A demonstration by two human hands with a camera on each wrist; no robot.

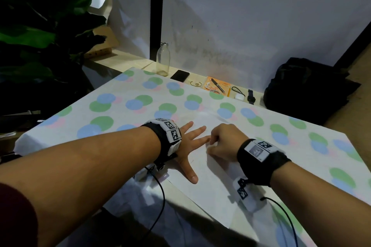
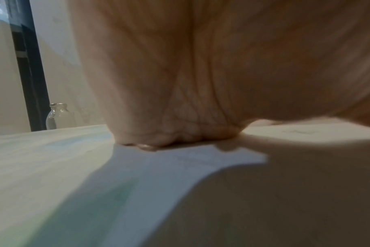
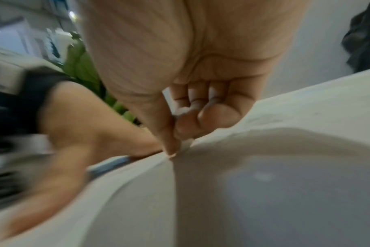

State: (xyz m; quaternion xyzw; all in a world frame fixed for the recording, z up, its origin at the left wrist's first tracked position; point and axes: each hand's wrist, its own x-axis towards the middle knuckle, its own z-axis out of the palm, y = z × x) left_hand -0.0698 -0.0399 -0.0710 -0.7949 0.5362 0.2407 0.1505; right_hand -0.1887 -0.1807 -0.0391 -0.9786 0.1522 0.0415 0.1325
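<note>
A sheet of wrapping paper [image 1: 140,106] with blue, green and pink dots covers the table. Its near part is folded over and shows the white back [image 1: 210,178]. My left hand [image 1: 192,142] lies flat on this white flap, fingers spread and straight, pressing it down. Only its palm [image 2: 201,83] shows in the left wrist view. Just to the right, my right hand [image 1: 216,142] has curled fingers. In the right wrist view, its thumb and forefinger [image 3: 175,138] pinch a raised edge of the paper [image 3: 264,183], close to the left hand's fingertips.
Along the wall behind the paper lie an empty glass bottle [image 1: 163,59], a black phone [image 1: 180,75], an orange pouch with a pen [image 1: 217,86], a white earbud case [image 1: 239,96] and a watch [image 1: 251,96]. A black bag [image 1: 305,90] sits at right, a leafy plant [image 1: 40,36] at left.
</note>
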